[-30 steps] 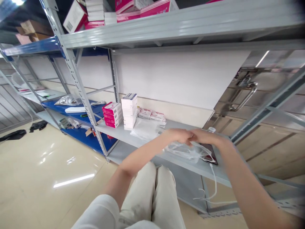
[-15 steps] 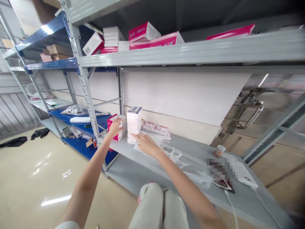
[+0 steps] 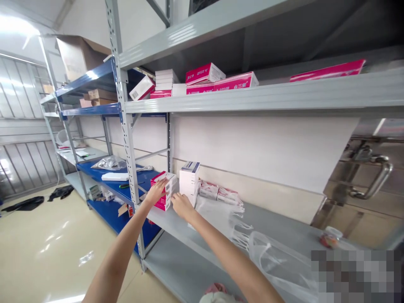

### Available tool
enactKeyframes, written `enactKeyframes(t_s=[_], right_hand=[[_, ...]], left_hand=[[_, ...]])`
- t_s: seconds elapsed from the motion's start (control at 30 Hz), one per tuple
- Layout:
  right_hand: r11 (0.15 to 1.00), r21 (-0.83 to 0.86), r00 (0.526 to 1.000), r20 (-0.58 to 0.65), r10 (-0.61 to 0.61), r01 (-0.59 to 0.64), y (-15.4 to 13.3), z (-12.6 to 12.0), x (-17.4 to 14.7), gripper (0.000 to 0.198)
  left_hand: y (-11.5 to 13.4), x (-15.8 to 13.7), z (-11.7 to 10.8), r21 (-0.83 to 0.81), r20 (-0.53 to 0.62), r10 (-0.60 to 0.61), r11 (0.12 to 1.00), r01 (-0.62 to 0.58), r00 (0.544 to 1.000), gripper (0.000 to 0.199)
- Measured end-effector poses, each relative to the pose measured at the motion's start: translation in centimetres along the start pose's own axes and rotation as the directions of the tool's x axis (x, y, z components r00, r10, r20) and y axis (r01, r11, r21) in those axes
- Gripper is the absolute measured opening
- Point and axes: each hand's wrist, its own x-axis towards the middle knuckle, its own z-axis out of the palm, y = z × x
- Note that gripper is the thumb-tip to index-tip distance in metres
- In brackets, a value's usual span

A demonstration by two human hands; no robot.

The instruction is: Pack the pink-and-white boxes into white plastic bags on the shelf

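Observation:
A stack of pink-and-white boxes stands at the left end of the grey shelf. My left hand is closed over it, fingers across the top and thumb lower on the near side. To its right rises a taller stack of white boxes with a blue-marked top. My right hand is in front of that white stack, fingers curled and tips toward the right side of the pink stack. What those fingers hold, if anything, is hidden.
Clear plastic bags spread over the grey shelf, with wrapped packs behind. Above is a shelf beam with more pink boxes. An upright post stands left of the stacks; a lidded jar is at right.
The view has tilted up and shifted, so the shelves appear lower. My right hand has moved left from the white stack toward the pink stack, its fingers now more curled. My left hand stays on the pink stack.

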Motion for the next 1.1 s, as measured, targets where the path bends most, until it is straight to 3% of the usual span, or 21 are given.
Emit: enactKeyframes(t_s=[0.13, 0.2, 0.27, 0.33, 0.4, 0.5, 0.6, 0.67, 0.73, 0.83, 0.93, 1.1], right_hand=[[0.999, 0.051, 1.000, -0.014, -0.010, 0.011, 0.2, 0.0, -0.7, 0.026], [0.992, 0.118, 0.997, -0.071, -0.027, 0.036, 0.3, -0.4, -1.1, 0.030], [0.978, 0.192, 0.984, -0.171, -0.048, 0.081, 0.3, -1.3, -1.5, 0.043], [0.956, 0.258, 0.959, -0.276, -0.066, 0.140, 0.3, -2.4, -1.8, 0.053], [0.924, 0.330, 0.934, -0.349, -0.072, 0.195, 0.0, -3.6, -2.0, 0.059], [0.843, 0.494, 0.937, -0.348, -0.030, 0.210, -0.8, -5.7, -2.8, 0.082], [0.688, 0.707, 0.984, -0.173, -0.053, 0.161, -1.6, -7.6, -4.7, 0.105], [0.577, 0.808, 0.989, -0.039, -0.139, 0.114, -1.8, -8.9, -6.8, 0.099], [0.524, 0.850, 0.977, 0.059, -0.205, 0.059, -1.7, -10.2, -9.4, 0.087], [0.533, 0.843, 0.969, 0.182, -0.168, -0.066, -0.8, -12.0, -13.7, 0.080], [0.599, 0.776, 0.962, 0.272, -0.037, -0.196, 0.8, -13.4, -18.2, 0.079], [0.695, 0.610, 0.917, 0.345, 0.199, -0.380, 4.9, -15.9, -25.7, 0.074]], left_hand=[[-0.5, 0.1, -2.3, -0.085, -0.015, -0.030, 0.996, 0.028, 0.999, 0.048], [-1.0, -0.1, -4.3, -0.186, -0.107, -0.172, 0.971, 0.150, 0.979, 0.046], [-1.5, -0.6, -6.7, -0.335, -0.173, -0.347, 0.901, 0.277, 0.922, 0.046], [-1.7, -1.5, -9.5, -0.480, -0.142, -0.453, 0.809, 0.339, 0.880, 0.046], [-1.4, -2.8, -12.3, -0.575, -0.063, -0.449, 0.746, 0.336, 0.891, 0.047], [0.6, -4.8, -16.4, -0.662, 0.069, -0.338, 0.688, 0.296, 0.939, 0.053], [3.5, -6.4, -19.6, -0.696, 0.231, -0.167, 0.660, 0.283, 0.959, 0.056], [5.4, -7.0, -21.1, -0.697, 0.307, -0.049, 0.669, 0.259, 0.951, 0.055], [7.0, -7.1, -21.9, -0.698, 0.360, 0.069, 0.682, 0.220, 0.930, 0.052], [9.7, -6.4, -22.0, -0.706, 0.439, 0.263, 0.692, 0.150, 0.859, 0.045], [13.6, -5.0, -20.9, -0.699, 0.475, 0.408, 0.713, 0.054, 0.780, 0.042], [21.9, -1.5, -18.1, -0.663, 0.343, 0.499, 0.729, -0.170, 0.796, 0.046]])
